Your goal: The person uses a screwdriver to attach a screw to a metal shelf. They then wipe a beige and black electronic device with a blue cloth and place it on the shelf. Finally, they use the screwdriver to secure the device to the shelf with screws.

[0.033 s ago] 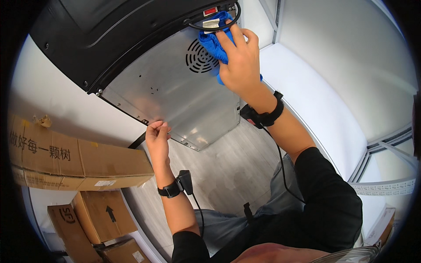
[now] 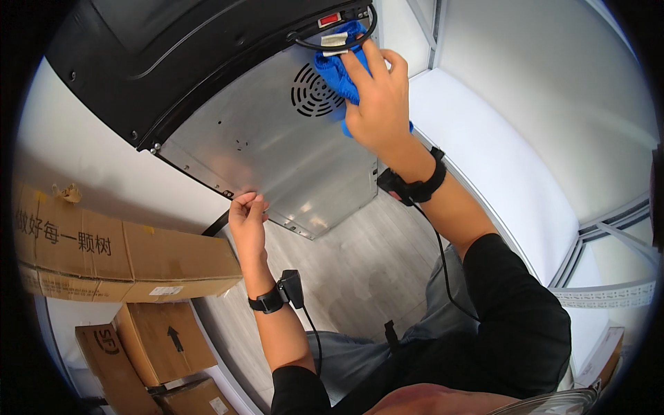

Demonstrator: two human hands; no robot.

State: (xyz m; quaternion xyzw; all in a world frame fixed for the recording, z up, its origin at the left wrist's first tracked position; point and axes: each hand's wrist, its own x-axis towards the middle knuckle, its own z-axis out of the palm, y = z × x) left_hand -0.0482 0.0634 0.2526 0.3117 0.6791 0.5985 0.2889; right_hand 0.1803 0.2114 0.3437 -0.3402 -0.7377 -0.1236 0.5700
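Observation:
My right hand grips a crumpled blue cloth with a white tag, near the top of a grey metal panel. A black cable loops across the cloth beside a red switch. The cloth partly covers the panel's round slotted vent. At the panel's lower left edge is my left hand, its fingers curled and pressed together. Whether they pinch anything small or the edge itself is hidden.
The panel belongs to a large machine with a black body. Cardboard boxes are stacked at the lower left, a long carton above them. A white ledge runs along the right wall. Cords hang from both wrist straps.

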